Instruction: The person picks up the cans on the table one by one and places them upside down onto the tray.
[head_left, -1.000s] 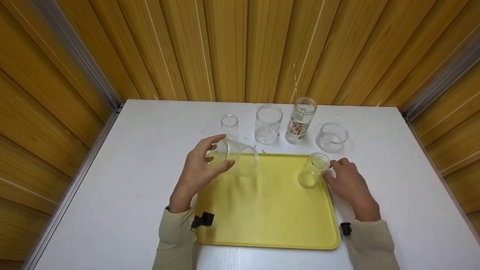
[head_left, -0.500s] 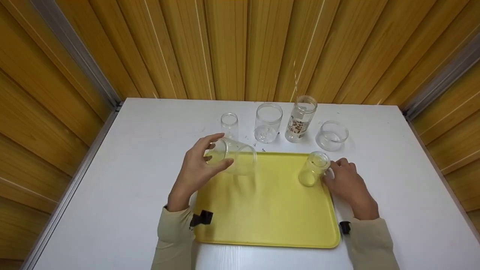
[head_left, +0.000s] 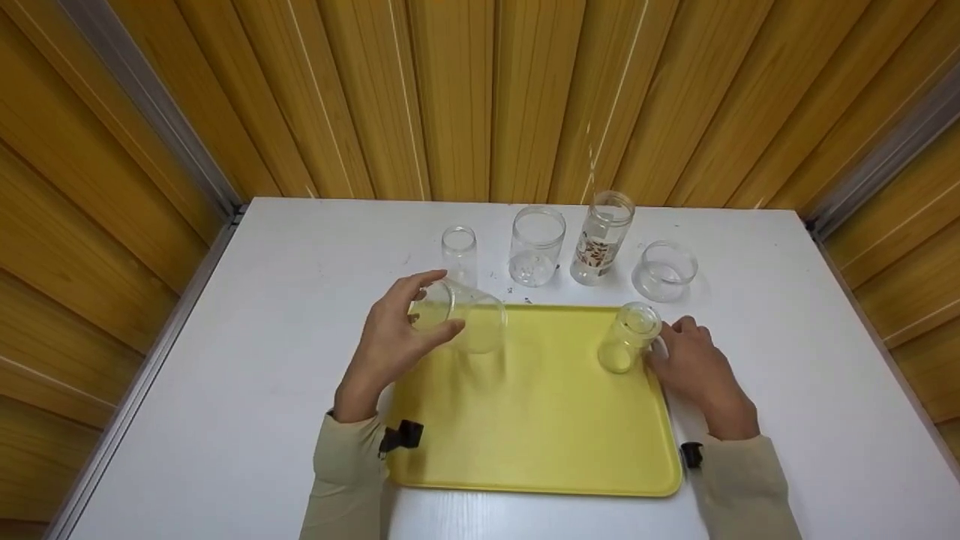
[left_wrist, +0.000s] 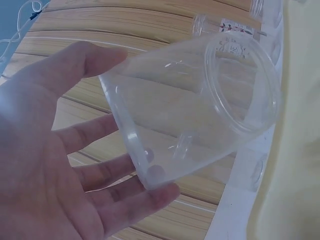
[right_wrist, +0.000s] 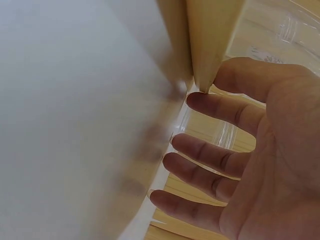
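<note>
My left hand (head_left: 394,337) holds a clear plastic cup (head_left: 481,322) tilted on its side over the left back part of the yellow tray (head_left: 555,427). In the left wrist view the thumb and fingers grip one end of this cup (left_wrist: 165,100), and the ringed end points away from the palm. A smaller clear cup (head_left: 626,341) stands near the tray's right back corner. Beside it, my right hand (head_left: 697,367) pinches the tray's right edge. Thumb and forefinger meet on that edge (right_wrist: 207,50) in the right wrist view, the other fingers extended.
Behind the tray, on the white table (head_left: 247,360), stand a small clear cup (head_left: 459,259), a clear jar (head_left: 536,251), a tall jar with a printed label (head_left: 596,251) and a low clear dish (head_left: 665,271). A yellow panelled wall (head_left: 480,97) rises at the back.
The far end of the cup in my left hand has swung slightly left and down. My right hand keeps its place at the tray's edge.
</note>
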